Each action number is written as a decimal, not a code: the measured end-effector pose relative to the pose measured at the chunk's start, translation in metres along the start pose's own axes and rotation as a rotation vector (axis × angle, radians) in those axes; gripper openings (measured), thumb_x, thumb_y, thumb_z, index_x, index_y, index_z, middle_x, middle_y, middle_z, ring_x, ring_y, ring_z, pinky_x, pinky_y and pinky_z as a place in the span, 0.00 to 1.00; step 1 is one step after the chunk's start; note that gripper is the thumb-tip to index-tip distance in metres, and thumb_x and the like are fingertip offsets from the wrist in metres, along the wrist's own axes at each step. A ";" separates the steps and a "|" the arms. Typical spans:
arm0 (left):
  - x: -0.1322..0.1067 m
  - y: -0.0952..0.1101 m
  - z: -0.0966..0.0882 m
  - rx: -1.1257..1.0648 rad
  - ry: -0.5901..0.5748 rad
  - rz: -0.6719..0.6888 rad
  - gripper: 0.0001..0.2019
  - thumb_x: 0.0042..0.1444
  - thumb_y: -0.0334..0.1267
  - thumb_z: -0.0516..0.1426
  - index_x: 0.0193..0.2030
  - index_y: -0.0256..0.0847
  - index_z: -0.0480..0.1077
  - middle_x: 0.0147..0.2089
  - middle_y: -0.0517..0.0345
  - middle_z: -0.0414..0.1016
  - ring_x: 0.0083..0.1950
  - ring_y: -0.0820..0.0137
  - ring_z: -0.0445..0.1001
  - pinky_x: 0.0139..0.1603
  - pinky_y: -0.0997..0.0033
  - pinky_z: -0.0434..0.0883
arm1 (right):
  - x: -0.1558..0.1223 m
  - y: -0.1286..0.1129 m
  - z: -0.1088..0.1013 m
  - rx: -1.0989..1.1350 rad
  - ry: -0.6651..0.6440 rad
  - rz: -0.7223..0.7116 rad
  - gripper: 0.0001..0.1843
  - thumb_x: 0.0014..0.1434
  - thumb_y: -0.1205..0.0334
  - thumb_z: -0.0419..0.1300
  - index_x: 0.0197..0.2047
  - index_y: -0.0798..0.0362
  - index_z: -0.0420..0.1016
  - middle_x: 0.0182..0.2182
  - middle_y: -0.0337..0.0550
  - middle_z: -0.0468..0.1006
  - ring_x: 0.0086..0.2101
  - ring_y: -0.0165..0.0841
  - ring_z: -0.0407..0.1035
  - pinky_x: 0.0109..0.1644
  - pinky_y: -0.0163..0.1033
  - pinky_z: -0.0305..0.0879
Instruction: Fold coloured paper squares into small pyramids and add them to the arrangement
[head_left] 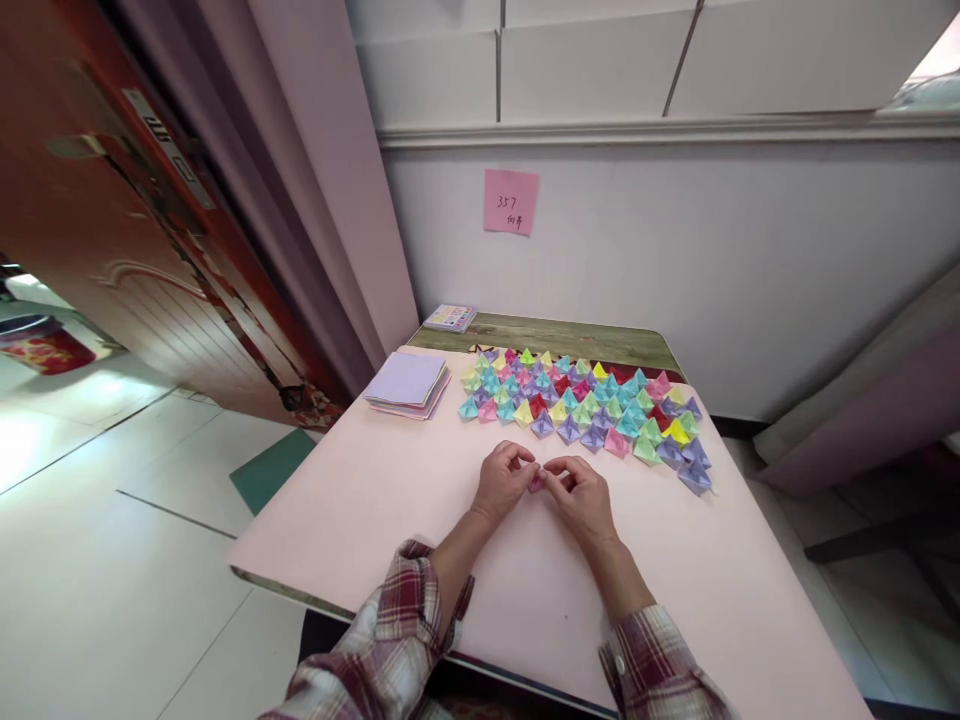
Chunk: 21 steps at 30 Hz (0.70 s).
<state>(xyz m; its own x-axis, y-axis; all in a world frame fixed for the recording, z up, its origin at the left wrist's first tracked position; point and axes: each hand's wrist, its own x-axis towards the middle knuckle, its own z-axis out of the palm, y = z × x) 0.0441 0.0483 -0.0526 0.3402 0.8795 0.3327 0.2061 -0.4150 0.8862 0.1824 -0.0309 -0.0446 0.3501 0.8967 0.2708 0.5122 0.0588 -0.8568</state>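
Between my fingertips is a small pink folded paper piece (535, 484), held just above the pink table top. My left hand (506, 480) pinches it from the left, and my right hand (579, 495) pinches it from the right. Most of the piece is hidden by my fingers, so its exact shape does not show. Beyond my hands, rows of folded paper pieces (568, 430) in many colours stand close together. To the left lies a stack of square paper sheets (407, 382) with a lavender sheet on top.
The pink covered table (360, 480) has its far edge near a white wall. A small printed packet (451, 318) lies at the back left corner. A pink note (511, 202) is stuck to the wall. A red door (165, 260) and purple curtain (322, 150) are at the left.
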 end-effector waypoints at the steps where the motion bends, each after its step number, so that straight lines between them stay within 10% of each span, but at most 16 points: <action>1: 0.000 -0.001 0.001 0.005 -0.001 0.000 0.02 0.48 0.31 0.59 0.30 0.39 0.72 0.32 0.60 0.69 0.29 0.74 0.65 0.33 0.73 0.65 | 0.000 0.001 0.000 -0.016 -0.002 0.001 0.10 0.57 0.54 0.60 0.31 0.51 0.76 0.31 0.40 0.76 0.21 0.27 0.66 0.29 0.34 0.62; 10: 0.000 -0.003 0.001 0.004 0.013 -0.011 0.07 0.48 0.28 0.54 0.31 0.39 0.72 0.31 0.60 0.69 0.29 0.75 0.65 0.31 0.74 0.65 | 0.002 0.002 0.000 -0.068 0.001 0.011 0.07 0.53 0.66 0.55 0.33 0.51 0.75 0.33 0.38 0.76 0.22 0.27 0.67 0.31 0.34 0.61; 21: 0.000 -0.003 0.001 -0.103 0.008 -0.108 0.02 0.47 0.32 0.58 0.29 0.39 0.68 0.28 0.63 0.67 0.27 0.75 0.64 0.31 0.75 0.65 | 0.000 -0.003 -0.001 -0.179 0.016 -0.035 0.14 0.57 0.54 0.60 0.25 0.52 0.69 0.28 0.36 0.71 0.22 0.26 0.67 0.30 0.33 0.59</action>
<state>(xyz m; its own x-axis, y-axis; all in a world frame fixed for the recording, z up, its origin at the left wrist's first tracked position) 0.0443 0.0491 -0.0558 0.3141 0.9197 0.2354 0.1455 -0.2916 0.9454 0.1813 -0.0317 -0.0420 0.3416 0.8881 0.3076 0.6551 0.0097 -0.7555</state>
